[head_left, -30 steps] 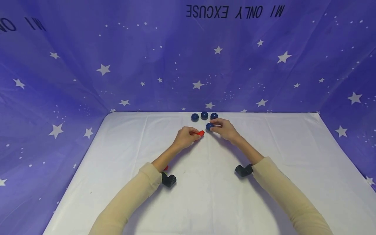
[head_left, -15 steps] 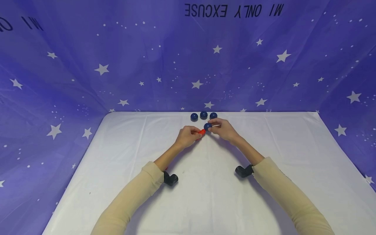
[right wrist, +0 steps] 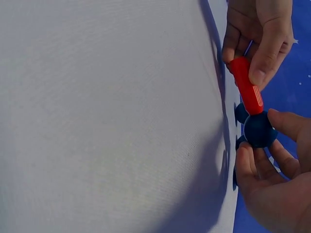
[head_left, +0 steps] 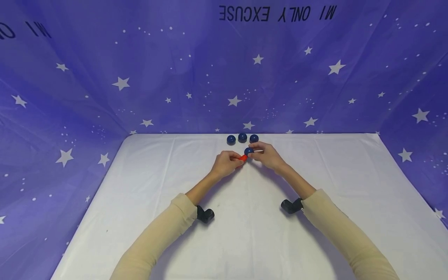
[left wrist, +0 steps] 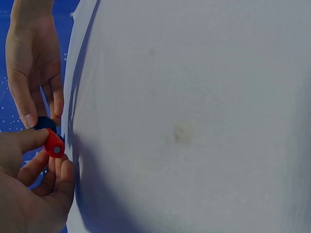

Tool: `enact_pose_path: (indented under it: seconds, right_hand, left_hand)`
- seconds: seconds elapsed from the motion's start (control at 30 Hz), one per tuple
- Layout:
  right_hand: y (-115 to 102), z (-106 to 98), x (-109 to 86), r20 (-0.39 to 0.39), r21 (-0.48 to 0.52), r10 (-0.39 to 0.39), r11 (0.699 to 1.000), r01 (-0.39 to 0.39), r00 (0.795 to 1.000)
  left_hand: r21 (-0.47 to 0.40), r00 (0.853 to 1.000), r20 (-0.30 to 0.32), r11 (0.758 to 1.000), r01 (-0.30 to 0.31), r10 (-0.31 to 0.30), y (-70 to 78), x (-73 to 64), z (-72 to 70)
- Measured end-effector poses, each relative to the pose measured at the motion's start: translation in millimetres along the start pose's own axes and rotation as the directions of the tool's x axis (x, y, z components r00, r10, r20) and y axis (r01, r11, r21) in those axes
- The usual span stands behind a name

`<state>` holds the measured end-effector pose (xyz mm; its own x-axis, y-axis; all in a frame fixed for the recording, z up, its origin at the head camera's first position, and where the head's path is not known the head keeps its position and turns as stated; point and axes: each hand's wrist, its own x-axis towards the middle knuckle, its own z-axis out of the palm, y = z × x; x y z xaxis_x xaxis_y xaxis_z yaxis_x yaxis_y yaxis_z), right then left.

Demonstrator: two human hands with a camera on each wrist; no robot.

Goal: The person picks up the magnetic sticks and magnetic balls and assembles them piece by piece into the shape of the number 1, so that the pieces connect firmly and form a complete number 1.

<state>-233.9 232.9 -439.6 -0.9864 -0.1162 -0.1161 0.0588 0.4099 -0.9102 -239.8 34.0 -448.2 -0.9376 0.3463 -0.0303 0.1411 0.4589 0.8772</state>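
My left hand (head_left: pixel 225 163) pinches a short red magnetic rod (right wrist: pixel 247 85) between thumb and fingers. A small silver disc marks the rod's near end (left wrist: pixel 57 150) in the left wrist view. Opposite it, my right hand (head_left: pixel 268 155) holds a dark blue ball (right wrist: pixel 260 130) by thumb and fingertips. In the right wrist view the rod's far end sits against the ball. Both pieces are over the far middle of the white-covered table, and fingers hide part of each.
Behind the hands, three more blue balls, including the leftmost ball (head_left: pixel 231 140), rest near the back edge of the white table (head_left: pixel 147 163). A purple star-printed cloth (head_left: pixel 196 70) rises behind. Black wrist mounts, such as the right mount (head_left: pixel 291 206), jut inward from the sleeves.
The left hand has moved slightly right, bringing the red rod from a small gap up against the blue ball. A red piece beside the left cuff has become hidden by the sleeve.
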Motion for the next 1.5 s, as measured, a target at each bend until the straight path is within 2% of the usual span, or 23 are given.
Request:
enact_pose_path:
  seconds: [0.33,0.47,0.67,0.9,1.07,1.37,1.43,1.5]
  right_hand:
    - [5,-6,-2.7,-0.04,0.005,0.019,1.0,-0.019,0.999]
    - [6,-12,-3.0,-0.038,0.002,0.016,1.0,-0.016,0.999]
    - [15,-33,-4.0,-0.039,-0.005,0.003,1.0,-0.003,0.999]
    - [24,-60,-2.2,-0.039,-0.049,0.015,0.999,-0.017,0.999]
    - [29,-73,4.1,-0.009,-0.083,0.026,0.996,-0.026,1.0]
    - [41,-82,17.6,0.065,-0.118,-0.016,0.993,0.024,0.998]
    - [41,-82,18.8,0.078,-0.127,-0.017,0.992,0.027,0.997]
    - [33,-82,15.6,0.095,-0.123,-0.006,0.992,0.018,0.995]
  left_hand:
    - [-0.051,1.0,0.005,0.999,0.0,0.0,6.2,-3.3,5.0]
    - [-0.043,1.0,-0.007,0.999,-0.023,0.023,7.6,-4.6,3.7]
    - [-0.016,0.997,-0.068,0.999,-0.044,0.043,6.3,-5.3,-3.0]
    - [-0.022,0.994,-0.098,0.999,-0.04,0.038,-0.3,-1.2,-10.6]
    - [-0.022,0.993,-0.115,0.999,-0.031,0.028,-4.8,3.8,-13.7]
    - [-0.033,0.983,-0.183,0.999,-0.034,0.028,-6.2,14.6,-14.2]
    - [-0.042,0.979,-0.205,0.999,-0.027,0.018,-5.6,16.3,-13.9]
    - [-0.06,0.973,-0.229,0.998,-0.021,0.007,-5.6,18.5,-13.7]
